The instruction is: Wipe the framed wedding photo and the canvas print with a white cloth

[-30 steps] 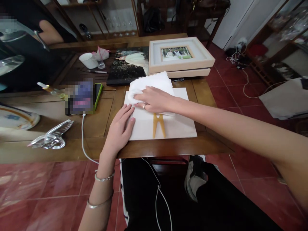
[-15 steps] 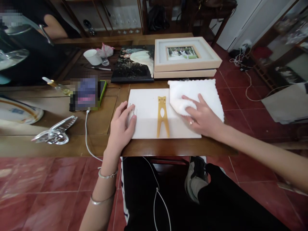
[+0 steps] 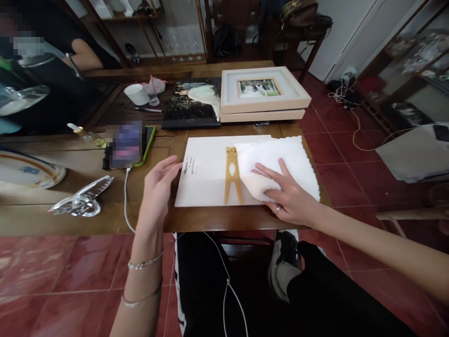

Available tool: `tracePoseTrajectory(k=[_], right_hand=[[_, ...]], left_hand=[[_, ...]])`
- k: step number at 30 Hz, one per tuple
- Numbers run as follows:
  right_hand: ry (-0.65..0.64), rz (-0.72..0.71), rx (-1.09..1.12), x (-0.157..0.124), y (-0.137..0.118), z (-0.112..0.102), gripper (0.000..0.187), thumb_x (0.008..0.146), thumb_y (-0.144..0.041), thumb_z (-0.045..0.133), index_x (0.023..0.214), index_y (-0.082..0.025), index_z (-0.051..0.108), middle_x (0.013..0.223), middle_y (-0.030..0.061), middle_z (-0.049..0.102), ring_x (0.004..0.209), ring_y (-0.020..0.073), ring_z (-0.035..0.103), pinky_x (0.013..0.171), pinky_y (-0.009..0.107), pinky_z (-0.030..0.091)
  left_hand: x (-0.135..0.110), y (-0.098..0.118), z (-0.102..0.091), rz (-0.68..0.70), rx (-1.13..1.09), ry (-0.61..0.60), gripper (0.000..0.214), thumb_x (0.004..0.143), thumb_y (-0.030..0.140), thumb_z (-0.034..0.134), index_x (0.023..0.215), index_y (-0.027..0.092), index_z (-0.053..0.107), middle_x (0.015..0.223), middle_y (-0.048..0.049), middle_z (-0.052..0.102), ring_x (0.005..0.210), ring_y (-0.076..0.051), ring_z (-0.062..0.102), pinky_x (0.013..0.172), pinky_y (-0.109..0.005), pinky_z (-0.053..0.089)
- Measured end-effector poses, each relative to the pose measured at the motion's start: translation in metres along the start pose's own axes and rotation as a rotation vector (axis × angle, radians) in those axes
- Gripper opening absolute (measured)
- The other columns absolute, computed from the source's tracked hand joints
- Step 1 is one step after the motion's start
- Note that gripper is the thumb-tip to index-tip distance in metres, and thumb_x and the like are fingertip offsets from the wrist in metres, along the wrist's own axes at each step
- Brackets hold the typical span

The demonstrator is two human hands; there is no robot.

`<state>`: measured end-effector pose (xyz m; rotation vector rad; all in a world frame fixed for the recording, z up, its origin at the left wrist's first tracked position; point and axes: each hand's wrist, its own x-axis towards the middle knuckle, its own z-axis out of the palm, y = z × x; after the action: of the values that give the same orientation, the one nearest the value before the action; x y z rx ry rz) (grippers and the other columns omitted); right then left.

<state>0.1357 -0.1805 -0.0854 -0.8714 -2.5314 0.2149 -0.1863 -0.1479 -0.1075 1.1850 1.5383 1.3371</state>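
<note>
A white panel [image 3: 206, 182] with a small printed label lies flat on the wooden table before me. On it rests a yellow comb-like piece [image 3: 231, 175] with a cat-shaped head, an oval hole and two legs. My right hand [image 3: 286, 192] grips a fluffy white cloth [image 3: 294, 154], two fingers spread over it and a fold bunched around the others; the cloth covers the panel's right part and reaches the yellow piece's side. My left hand [image 3: 159, 182] is open at the panel's left edge, fingers stretched, fingertips partly hidden by the edge.
To the left are a silver hair claw [image 3: 82, 199], a phone [image 3: 129, 145] on a white cable and a dropper bottle [image 3: 87, 135]. Behind stand a white cup [image 3: 136, 94], a dark photo panel [image 3: 192, 105] and stacked photo frames [image 3: 264, 112]. A person's arm [image 3: 87, 54] shows at back left.
My left hand has slid off the panel's face to its left edge, uncovering the label. My right hand has drawn the cloth toward me and left, closer to the yellow piece.
</note>
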Motion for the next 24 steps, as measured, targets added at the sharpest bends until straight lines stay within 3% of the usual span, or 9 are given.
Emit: tracePoseTrajectory(k=[3, 7, 12, 13, 17, 20, 22, 24], right_hand=[[0.013, -0.011, 0.003, -0.002, 0.001, 0.001, 0.018, 0.081, -0.006, 0.051, 0.078, -0.016, 0.066, 0.143, 0.0250, 0.052, 0.142, 0.0350, 0.037, 0.112, 0.075, 0.011], [0.027, -0.023, 0.014, -0.003, 0.002, -0.001, 0.017, 0.085, -0.007, 0.049, 0.076, -0.017, 0.060, 0.144, 0.0273, 0.050, 0.142, 0.0337, 0.037, 0.113, 0.074, 0.016], [0.138, 0.078, -0.003, 0.013, -0.014, -0.012, 0.010, 0.093, -0.015, 0.050, 0.088, -0.020, 0.056, 0.156, 0.0234, 0.034, 0.145, 0.0305, 0.033, 0.117, 0.066, 0.025], [0.144, 0.068, -0.004, 0.019, -0.021, -0.014, 0.006, 0.094, -0.021, 0.053, 0.090, -0.020, 0.057, 0.157, 0.0232, 0.031, 0.146, 0.0315, 0.031, 0.117, 0.067, 0.023], [0.023, -0.111, -0.023, 0.036, -0.055, -0.011, 0.028, 0.087, -0.046, 0.066, 0.099, -0.021, 0.063, 0.158, 0.0215, 0.030, 0.148, 0.0404, 0.020, 0.113, 0.076, 0.019], [0.038, -0.120, -0.081, 0.036, -0.067, -0.005, 0.022, 0.090, -0.031, 0.064, 0.110, -0.022, 0.064, 0.156, 0.0169, 0.038, 0.149, 0.0383, 0.018, 0.114, 0.072, 0.023], [0.075, -0.086, -0.059, 0.033, -0.066, -0.006, 0.035, 0.095, -0.025, 0.054, 0.129, -0.019, 0.057, 0.153, 0.0166, 0.043, 0.148, 0.0317, 0.023, 0.117, 0.062, 0.029], [0.106, -0.072, 0.002, 0.031, -0.060, -0.014, 0.050, 0.097, -0.025, 0.045, 0.147, -0.015, 0.039, 0.150, 0.0161, 0.047, 0.146, 0.0265, 0.030, 0.117, 0.055, 0.035]], left_hand=[[0.003, 0.013, -0.009, -0.081, -0.101, -0.076, 0.033, 0.080, 0.033, 0.070, 0.109, 0.017, 0.067, 0.110, -0.0119, 0.073, 0.116, -0.030, 0.065, 0.111, -0.051, 0.044], [-0.008, 0.032, -0.018, -0.208, -0.255, -0.196, 0.036, 0.083, 0.031, 0.063, 0.118, 0.022, 0.063, 0.120, -0.0124, 0.069, 0.111, -0.032, 0.067, 0.097, -0.054, 0.055], [-0.038, 0.058, -0.026, -0.257, -0.371, -0.110, 0.046, 0.090, 0.037, 0.053, 0.134, 0.023, 0.054, 0.129, -0.0154, 0.064, 0.120, -0.037, 0.061, 0.095, -0.061, 0.055], [-0.045, 0.064, -0.028, -0.244, -0.376, -0.099, 0.045, 0.091, 0.037, 0.052, 0.134, 0.023, 0.054, 0.129, -0.0152, 0.064, 0.121, -0.037, 0.061, 0.095, -0.061, 0.056], [-0.072, 0.086, -0.027, -0.174, -0.358, -0.045, 0.035, 0.096, 0.036, 0.043, 0.125, 0.032, 0.061, 0.131, -0.0093, 0.064, 0.115, -0.036, 0.064, 0.082, -0.059, 0.062], [-0.091, 0.094, -0.019, -0.115, -0.356, 0.036, 0.032, 0.096, 0.034, 0.044, 0.121, 0.037, 0.063, 0.132, -0.0037, 0.063, 0.106, -0.032, 0.068, 0.080, -0.054, 0.064], [-0.102, 0.094, -0.012, -0.120, -0.411, 0.063, 0.031, 0.095, 0.035, 0.047, 0.122, 0.038, 0.062, 0.134, -0.0039, 0.061, 0.106, -0.031, 0.068, 0.082, -0.052, 0.064], [-0.111, 0.092, -0.005, -0.133, -0.513, 0.086, 0.032, 0.093, 0.038, 0.053, 0.123, 0.034, 0.063, 0.136, -0.0061, 0.060, 0.109, -0.032, 0.067, 0.085, -0.051, 0.062]])
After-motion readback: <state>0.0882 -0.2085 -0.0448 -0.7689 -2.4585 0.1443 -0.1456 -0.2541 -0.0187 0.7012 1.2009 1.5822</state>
